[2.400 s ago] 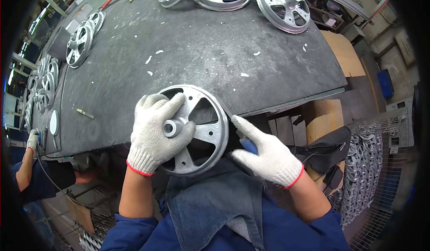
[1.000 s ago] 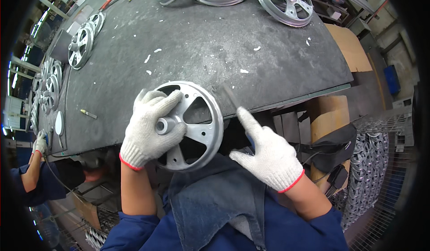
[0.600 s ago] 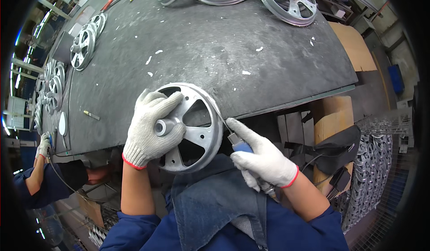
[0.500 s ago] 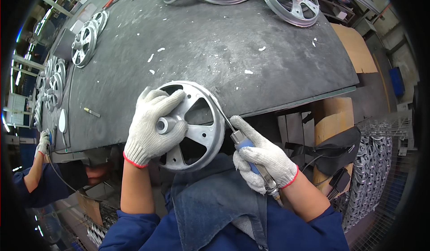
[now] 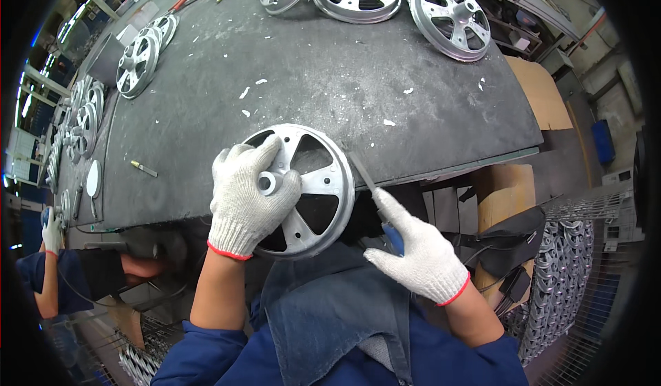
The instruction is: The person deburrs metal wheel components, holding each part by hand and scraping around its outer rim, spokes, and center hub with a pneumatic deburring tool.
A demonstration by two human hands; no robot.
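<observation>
A silver cast spoked wheel (image 5: 329,180) stands tilted at the near edge of the dark table. My left hand (image 5: 251,196), in a white knitted glove with a red cuff, grips it at the hub and spokes, the thumb and fingers around the hub tube. My right hand (image 5: 421,252), gloved alike, is closed around an air file (image 5: 393,238) with a blue body, the forefinger stretched along its flat blade. That blade lies beside the wheel's right rim; whether it touches, I cannot tell. The palm hides most of the tool's body.
Several more wheels (image 5: 451,17) stand at the table's far edge, others (image 5: 138,62) at the left. Pale scraps and a marker (image 5: 144,169) lie on the table (image 5: 303,62). At far left is a co-worker's gloved hand (image 5: 51,233). A wire basket of metal parts (image 5: 561,283) stands at right.
Wheel and left hand have shifted slightly right in view. My right hand has turned, its forefinger now reaching along the blade and its palm covering more of the tool.
</observation>
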